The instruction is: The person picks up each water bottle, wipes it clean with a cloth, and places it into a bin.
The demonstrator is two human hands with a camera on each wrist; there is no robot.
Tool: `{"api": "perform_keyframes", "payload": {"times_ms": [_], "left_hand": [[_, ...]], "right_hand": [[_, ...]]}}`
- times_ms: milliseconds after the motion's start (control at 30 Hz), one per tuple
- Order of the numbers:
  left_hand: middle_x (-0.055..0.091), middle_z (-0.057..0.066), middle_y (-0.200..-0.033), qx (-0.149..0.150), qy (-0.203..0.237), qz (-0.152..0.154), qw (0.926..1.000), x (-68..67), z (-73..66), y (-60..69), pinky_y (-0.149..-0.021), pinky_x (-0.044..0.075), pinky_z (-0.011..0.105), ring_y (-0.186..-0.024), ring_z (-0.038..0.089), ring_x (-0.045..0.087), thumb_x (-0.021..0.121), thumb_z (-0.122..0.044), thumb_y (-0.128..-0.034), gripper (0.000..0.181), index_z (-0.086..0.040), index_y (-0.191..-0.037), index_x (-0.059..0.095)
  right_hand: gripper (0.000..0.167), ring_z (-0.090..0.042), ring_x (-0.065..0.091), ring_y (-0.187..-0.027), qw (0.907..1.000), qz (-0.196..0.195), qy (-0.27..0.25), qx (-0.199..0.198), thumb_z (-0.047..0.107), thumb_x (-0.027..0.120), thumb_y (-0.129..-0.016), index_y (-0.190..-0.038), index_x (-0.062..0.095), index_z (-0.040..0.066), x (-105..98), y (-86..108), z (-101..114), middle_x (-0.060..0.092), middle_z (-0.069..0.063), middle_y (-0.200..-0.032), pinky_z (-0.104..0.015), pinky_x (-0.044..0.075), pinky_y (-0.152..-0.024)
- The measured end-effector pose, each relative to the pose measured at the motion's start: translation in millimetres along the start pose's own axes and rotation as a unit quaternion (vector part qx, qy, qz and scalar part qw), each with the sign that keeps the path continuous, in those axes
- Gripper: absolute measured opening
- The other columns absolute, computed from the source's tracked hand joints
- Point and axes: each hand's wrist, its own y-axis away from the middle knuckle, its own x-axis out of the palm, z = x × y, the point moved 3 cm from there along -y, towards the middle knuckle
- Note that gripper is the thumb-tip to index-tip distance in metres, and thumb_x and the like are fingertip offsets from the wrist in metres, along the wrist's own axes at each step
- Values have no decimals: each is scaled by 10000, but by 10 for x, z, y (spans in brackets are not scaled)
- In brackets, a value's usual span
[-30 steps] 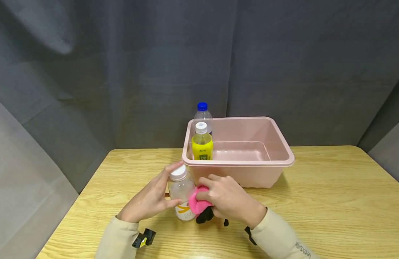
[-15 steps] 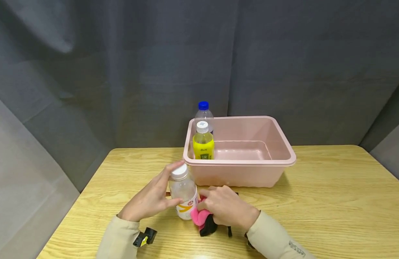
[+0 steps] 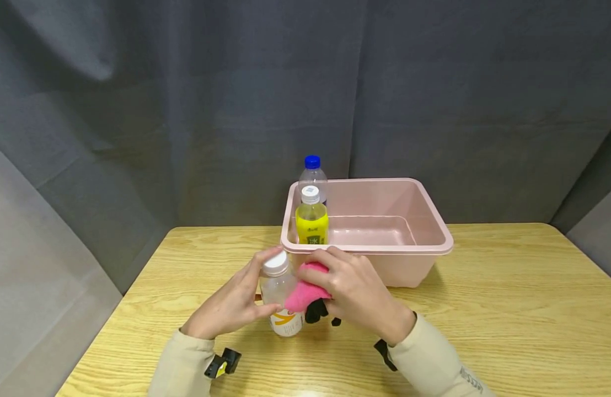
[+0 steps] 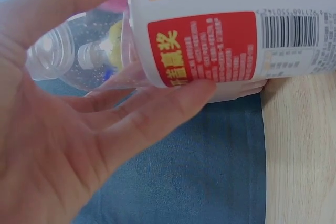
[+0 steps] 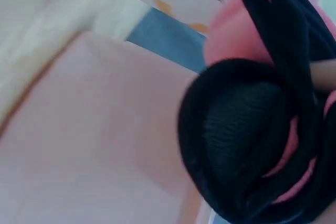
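A clear plastic bottle (image 3: 287, 323) with a white cap and a white label stands on the table in front of the tub. My left hand (image 3: 236, 300) holds it from the left, thumb low on the body and fingers up by the cap. In the left wrist view the bottle's label (image 4: 210, 30) shows a red patch and a barcode. My right hand (image 3: 352, 286) grips a bunched pink cloth (image 3: 305, 295) with black parts and presses it against the bottle's right side. Folds of the cloth (image 5: 236, 124) fill the right wrist view; the fingertips inside it are hidden.
A pink plastic tub (image 3: 367, 250) stands just behind my hands. At its left end are a bottle with a yellow label (image 3: 311, 225) and a clear bottle with a blue cap (image 3: 312, 173). Dark curtain (image 3: 256, 110) hangs behind the wooden table (image 3: 509, 309).
My right hand moved down the bottle's side with the pink cloth, then back up to near the bottle's shoulder. The left hand and the bottle have stayed nearly still.
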Motion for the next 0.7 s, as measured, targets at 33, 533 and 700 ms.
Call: {"api": "perform_keyframes", "payload": {"times_ms": [33, 533, 700], "left_hand": [[528, 232, -1337, 28, -35, -13, 10000, -1, 3, 0, -756, 594, 272, -1102, 346, 619, 808, 65, -812, 931, -128, -1514, 229], [562, 162, -1354, 270, -286, -85, 9992, 3, 6, -28, -854, 581, 400, -1055, 244, 658, 833, 47, -790, 954, -147, -1515, 244], [572, 162, -1326, 241, -329, -86, 9991, 1, 4, -24, -847, 584, 393, -1056, 249, 650, 836, 37, -793, 953, -145, -1515, 242]], "right_hand": [[494, -218, 640, -851, 9998, -210, -39, 55, -131, 779, -561, -982, 760, 128, -29, -25, 1, 681, -49, -1021, -326, 579, -608], [497, -283, 639, -880, 9936, -1115, -33, 172, -193, 694, -590, -995, 748, 90, -111, -119, 3, 672, -135, -1081, -394, 606, -737], [488, -276, 628, -879, 9972, -728, 143, 70, -176, 699, -593, -977, 740, 122, -110, -113, 18, 666, -120, -1066, -374, 605, -695]]}}
